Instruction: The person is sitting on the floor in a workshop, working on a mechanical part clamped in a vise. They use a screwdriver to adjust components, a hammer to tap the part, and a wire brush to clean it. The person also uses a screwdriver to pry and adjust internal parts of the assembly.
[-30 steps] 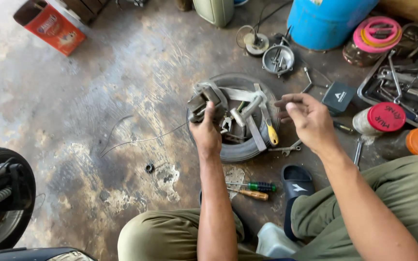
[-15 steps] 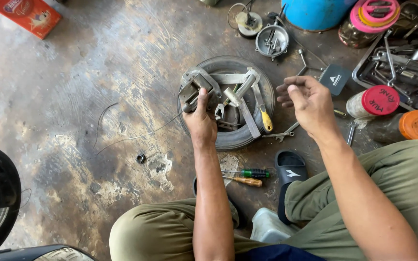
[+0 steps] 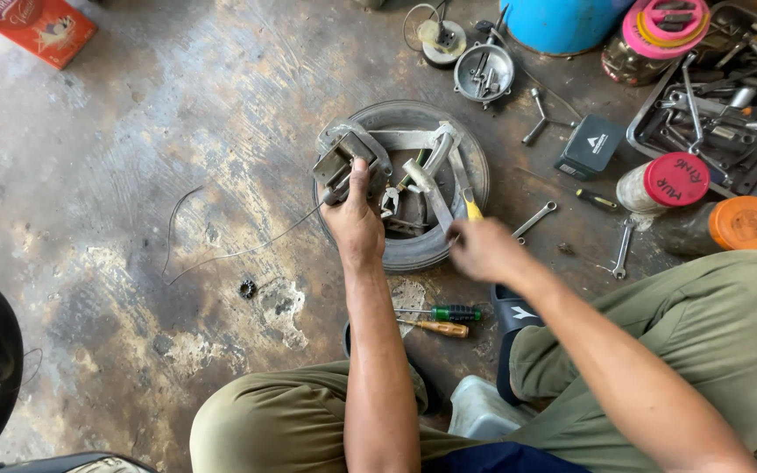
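Looking down from the head camera, the left hand point(image 3: 354, 223) grips a grey metal block-shaped part point(image 3: 340, 163) at the left rim of a small black rubber tyre point(image 3: 413, 250) on the concrete floor point(image 3: 133, 175). The right hand point(image 3: 482, 250) is blurred over the tyre's near edge; its fingers seem curled, grasp unclear.

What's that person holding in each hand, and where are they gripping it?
The left hand grips a grey metal part by its near end, thumb on top. The right hand is blurred; whether it holds anything cannot be told.
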